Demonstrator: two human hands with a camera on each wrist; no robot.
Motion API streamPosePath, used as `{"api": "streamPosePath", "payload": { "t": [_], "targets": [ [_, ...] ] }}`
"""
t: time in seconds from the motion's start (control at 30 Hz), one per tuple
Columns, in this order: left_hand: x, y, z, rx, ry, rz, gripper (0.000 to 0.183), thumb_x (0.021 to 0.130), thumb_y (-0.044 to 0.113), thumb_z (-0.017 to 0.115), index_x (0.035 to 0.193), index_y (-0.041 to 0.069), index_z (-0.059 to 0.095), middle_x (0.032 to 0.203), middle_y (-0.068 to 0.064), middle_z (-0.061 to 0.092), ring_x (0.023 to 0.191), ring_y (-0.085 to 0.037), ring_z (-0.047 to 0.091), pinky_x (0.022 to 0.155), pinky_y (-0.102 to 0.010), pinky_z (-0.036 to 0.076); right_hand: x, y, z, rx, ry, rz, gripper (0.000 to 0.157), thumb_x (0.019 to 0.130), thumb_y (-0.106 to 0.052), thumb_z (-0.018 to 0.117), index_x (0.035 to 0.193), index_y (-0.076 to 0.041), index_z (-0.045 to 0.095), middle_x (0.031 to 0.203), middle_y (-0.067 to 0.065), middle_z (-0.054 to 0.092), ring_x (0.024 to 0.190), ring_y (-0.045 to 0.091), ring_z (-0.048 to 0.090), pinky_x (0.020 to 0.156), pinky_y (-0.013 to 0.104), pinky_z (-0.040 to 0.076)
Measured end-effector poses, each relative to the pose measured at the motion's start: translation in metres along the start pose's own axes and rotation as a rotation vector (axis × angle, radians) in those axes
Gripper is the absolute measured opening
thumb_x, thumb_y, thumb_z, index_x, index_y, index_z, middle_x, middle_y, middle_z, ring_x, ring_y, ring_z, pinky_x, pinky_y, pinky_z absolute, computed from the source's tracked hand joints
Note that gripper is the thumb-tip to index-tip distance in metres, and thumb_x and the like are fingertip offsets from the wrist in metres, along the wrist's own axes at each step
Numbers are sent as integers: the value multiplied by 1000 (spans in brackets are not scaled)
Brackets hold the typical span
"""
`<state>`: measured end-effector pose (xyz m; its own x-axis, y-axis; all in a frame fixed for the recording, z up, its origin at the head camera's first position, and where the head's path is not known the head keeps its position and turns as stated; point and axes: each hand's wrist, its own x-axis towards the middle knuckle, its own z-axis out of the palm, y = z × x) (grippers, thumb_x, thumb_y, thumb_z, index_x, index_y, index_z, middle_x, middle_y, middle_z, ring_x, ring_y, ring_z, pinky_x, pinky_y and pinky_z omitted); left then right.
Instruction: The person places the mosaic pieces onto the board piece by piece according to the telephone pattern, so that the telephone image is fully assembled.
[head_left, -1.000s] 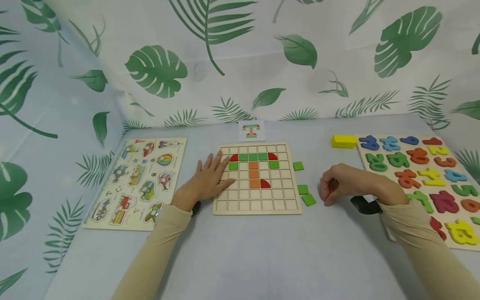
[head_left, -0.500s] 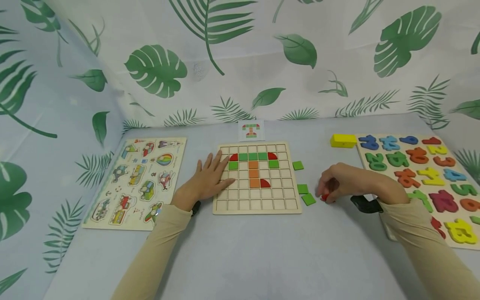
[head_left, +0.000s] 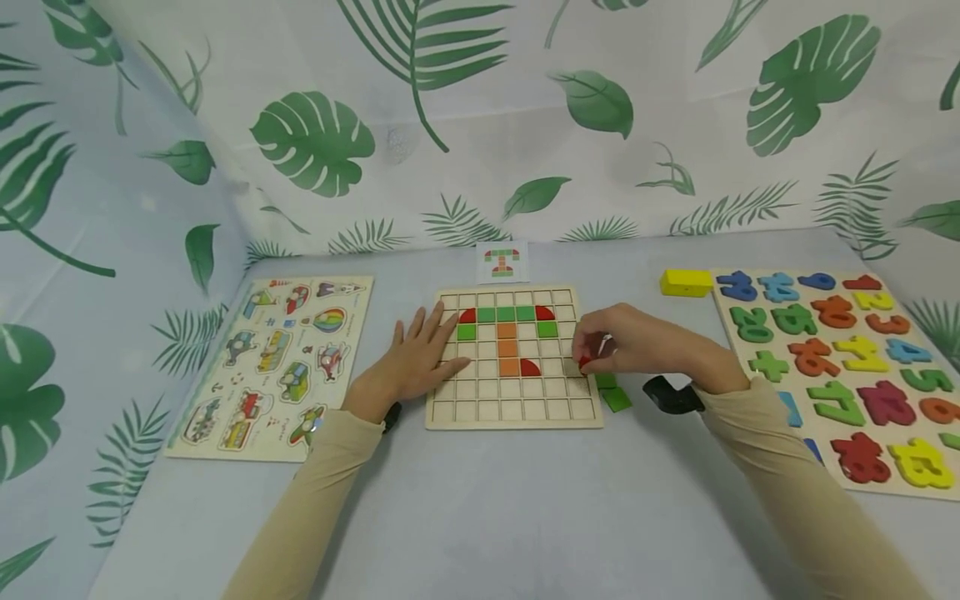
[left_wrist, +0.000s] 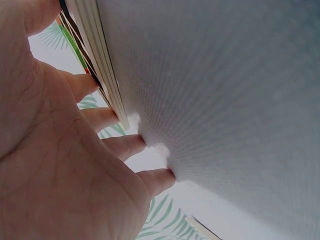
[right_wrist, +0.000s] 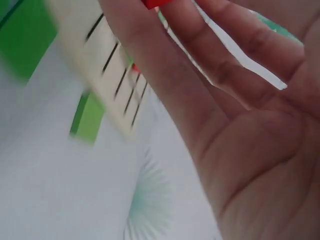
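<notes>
A wooden grid board (head_left: 512,412) lies mid-table, bearing red quarter-round, green square and orange square tiles. My left hand (head_left: 408,360) rests with spread, straight fingers on its left edge; in the left wrist view, fingertips touch the board's side and the table. Over the board's right edge, my right hand (head_left: 626,337) pinches a red tile (head_left: 584,363) between thumb and fingers. Only a corner of that red tile (right_wrist: 152,3) shows in the right wrist view. Loose green tiles (head_left: 617,400) lie just below this hand, one partly covered by it.
A pattern card (head_left: 502,262) lies behind the board. To the left is a vehicle picture puzzle (head_left: 358,333). At right stand a yellow block (head_left: 686,282) and a number puzzle board (head_left: 817,333). A leaf-printed cloth (head_left: 480,125) hangs behind the table.
My right hand has picked up the red tile from the table and carried it left to the board's right edge. My left hand has stayed still.
</notes>
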<state>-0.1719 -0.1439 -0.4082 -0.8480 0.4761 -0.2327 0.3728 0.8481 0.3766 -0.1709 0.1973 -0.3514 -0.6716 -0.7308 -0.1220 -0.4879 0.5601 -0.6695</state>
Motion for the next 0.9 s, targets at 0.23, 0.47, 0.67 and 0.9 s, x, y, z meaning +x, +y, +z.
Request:
{"api": "streamPosePath", "payload": {
  "t": [0.23, 0.47, 0.67, 0.9],
  "targets": [
    [0, 0, 0, -1, 1, 5, 80, 111, 49, 47, 169, 8, 10, 175, -19, -5, 159, -45, -7, 122, -68, -4, 37, -5, 18, 46, 45, -152, 15, 89, 1, 81, 87, -11, 72, 88, -6, 71, 79, 11, 66, 76, 30, 59],
    [0, 0, -1, 5, -6, -9, 80, 111, 50, 46, 169, 9, 10, 175, -18, -5, 159, -44, -6, 123, -67, -3, 64, -13, 33, 102, 72, -201, 8, 91, 3, 79, 92, -5, 77, 91, -1, 72, 84, 14, 69, 79, 30, 60],
    [1, 0, 0, 18, -4, -12, 80, 111, 50, 45, 169, 9, 11, 175, -18, -4, 159, -44, -5, 123, -68, -2, 75, -17, 39, 137, 79, -210, 12, 91, 6, 77, 100, -1, 82, 94, 3, 71, 91, 19, 71, 83, 31, 61],
    [1, 0, 0, 22, -6, -12, 79, 111, 50, 45, 170, 9, 10, 175, -18, -4, 159, -44, -5, 123, -68, -2, 83, -18, 45, 113, 94, -189, 14, 91, 5, 77, 102, -2, 83, 97, 3, 73, 94, 19, 73, 86, 30, 60]
  ]
}}
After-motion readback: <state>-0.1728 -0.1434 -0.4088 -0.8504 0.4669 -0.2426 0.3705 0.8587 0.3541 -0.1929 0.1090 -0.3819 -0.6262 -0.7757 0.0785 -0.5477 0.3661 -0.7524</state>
